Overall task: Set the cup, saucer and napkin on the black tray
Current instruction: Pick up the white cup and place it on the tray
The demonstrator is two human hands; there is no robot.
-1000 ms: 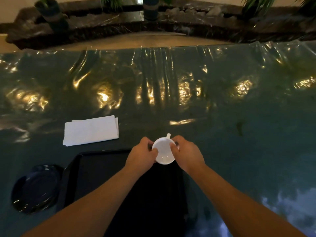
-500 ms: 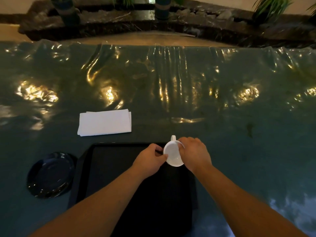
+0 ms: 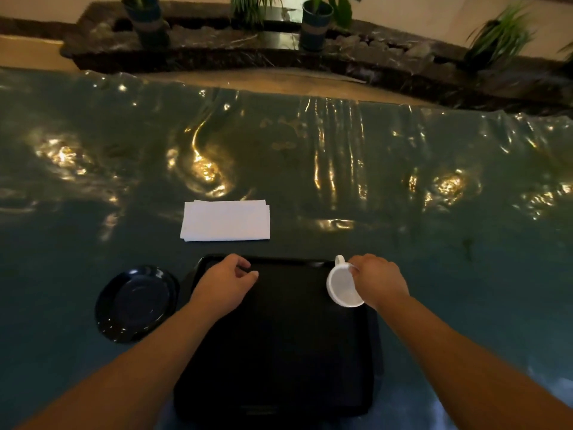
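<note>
A black tray [image 3: 279, 352] lies in front of me on the table. A white cup [image 3: 342, 285] stands upright at the tray's far right corner, handle pointing away, and my right hand [image 3: 376, 279] grips its rim. My left hand [image 3: 226, 282] hovers over the tray's far left part, fingers loosely curled and holding nothing. The dark saucer [image 3: 136, 302] rests on the table just left of the tray. A folded white napkin [image 3: 225, 220] lies flat on the table beyond the tray.
The table [image 3: 310, 169] wears a shiny, wrinkled plastic cover with bright reflections. Beyond its far edge runs a dark stone ledge [image 3: 248, 51] carrying potted plants [image 3: 314, 23].
My left hand has let go of the cup and moved left over the tray. My right hand has carried the cup to the tray's far right corner. The view has shifted.
</note>
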